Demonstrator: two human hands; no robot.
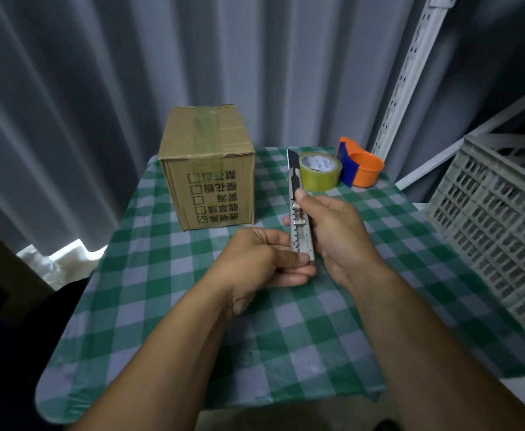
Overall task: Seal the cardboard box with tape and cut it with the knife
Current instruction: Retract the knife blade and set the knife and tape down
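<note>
A brown cardboard box [206, 164] stands at the far left of the green checked table [192, 321], flaps closed, with clear tape running over its top and down its front. Both hands hold a grey utility knife [300, 219] over the table's middle, blade out and pointing away from me. My left hand [264, 262] grips the knife's near end. My right hand [332, 228] wraps the body, thumb lying along it just beyond the slider. A roll of yellowish tape [320, 171] lies beyond the knife.
An orange and blue tape dispenser [359, 166] sits right of the roll. A grey slatted plastic crate [497, 219] leans at the right edge. White perforated shelf rails [407, 79] and grey curtains [99, 88] stand behind the table.
</note>
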